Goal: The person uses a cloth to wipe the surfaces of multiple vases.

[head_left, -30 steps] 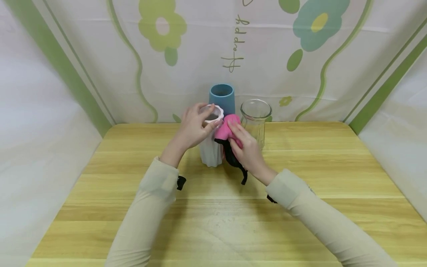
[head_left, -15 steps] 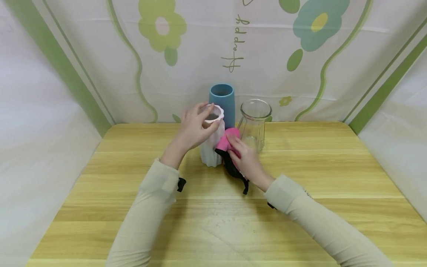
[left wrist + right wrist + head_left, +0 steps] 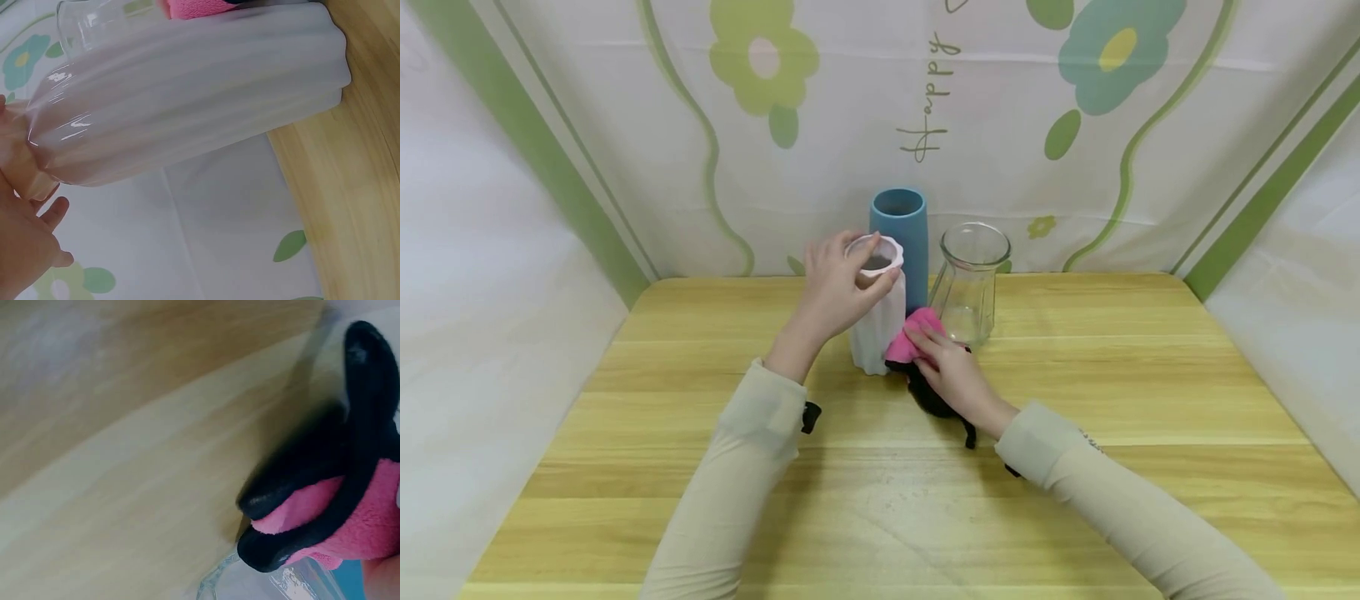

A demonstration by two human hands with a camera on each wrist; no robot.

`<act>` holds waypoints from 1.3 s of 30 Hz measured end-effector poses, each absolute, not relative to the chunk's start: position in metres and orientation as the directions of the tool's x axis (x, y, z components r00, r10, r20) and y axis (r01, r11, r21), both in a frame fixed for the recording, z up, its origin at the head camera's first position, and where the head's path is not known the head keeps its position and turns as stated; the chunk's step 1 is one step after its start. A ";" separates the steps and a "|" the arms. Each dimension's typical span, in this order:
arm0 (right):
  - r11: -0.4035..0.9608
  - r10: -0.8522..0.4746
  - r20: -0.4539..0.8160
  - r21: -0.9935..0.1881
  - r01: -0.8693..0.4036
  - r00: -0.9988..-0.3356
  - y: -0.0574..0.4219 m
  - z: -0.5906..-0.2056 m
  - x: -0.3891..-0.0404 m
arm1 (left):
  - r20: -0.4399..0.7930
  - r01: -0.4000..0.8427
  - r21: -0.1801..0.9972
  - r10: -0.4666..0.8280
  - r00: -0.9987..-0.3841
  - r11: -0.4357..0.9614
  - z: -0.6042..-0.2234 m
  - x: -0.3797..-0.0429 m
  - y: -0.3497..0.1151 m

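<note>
A white fluted vase (image 3: pixel 871 333) stands upright on the table, and my left hand (image 3: pixel 833 287) holds it at the scalloped rim, fingers over the far side and thumb at the front. In the left wrist view the vase (image 3: pixel 187 94) fills much of the picture. My right hand (image 3: pixel 957 377) pinches a pink cloth (image 3: pixel 916 332) with black edging against the right side of the vase, low down. The cloth's black edging (image 3: pixel 362 450) hangs loose in folds in the right wrist view. Part of the cloth is hidden under my right fingers.
Close behind the white vase stands a tall blue vase (image 3: pixel 912 250). A clear glass vase (image 3: pixel 966 292) is just beyond my right hand. All of them stand on a wooden table (image 3: pixel 880 517) near a printed curtain (image 3: pixel 865 100).
My right hand has slid the cloth down the vase's right side, from just below the rim to near the base. My left hand stays at the rim.
</note>
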State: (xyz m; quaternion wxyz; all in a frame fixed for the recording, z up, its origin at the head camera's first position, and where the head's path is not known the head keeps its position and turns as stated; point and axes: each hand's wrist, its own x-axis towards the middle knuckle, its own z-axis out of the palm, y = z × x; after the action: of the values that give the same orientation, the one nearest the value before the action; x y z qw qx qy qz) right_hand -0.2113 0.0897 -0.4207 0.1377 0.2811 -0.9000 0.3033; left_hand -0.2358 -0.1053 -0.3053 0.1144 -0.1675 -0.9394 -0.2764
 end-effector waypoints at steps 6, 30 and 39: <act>0.575 -0.356 0.546 -0.511 -0.639 -0.758 0.087 -0.406 -0.216 | 0.301 0.372 0.499 0.246 -0.922 0.783 -0.305 -0.237 -0.107; 0.597 -0.312 0.537 -0.531 -0.601 -0.784 0.085 -0.398 -0.218 | 0.257 0.370 0.572 0.269 -0.928 0.732 -0.305 -0.240 -0.111; 0.698 -0.433 0.313 -0.477 -0.534 -0.845 0.091 -0.416 -0.213 | 0.263 0.367 0.568 0.261 -0.929 0.736 -0.307 -0.240 -0.110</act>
State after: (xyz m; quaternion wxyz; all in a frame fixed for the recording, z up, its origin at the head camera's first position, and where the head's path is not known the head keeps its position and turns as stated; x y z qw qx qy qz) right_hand -0.2133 0.0907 -0.4157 0.0887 0.2638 -0.9171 0.2854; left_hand -0.2402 -0.1103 -0.3074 0.0830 -0.1692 -0.9281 -0.3212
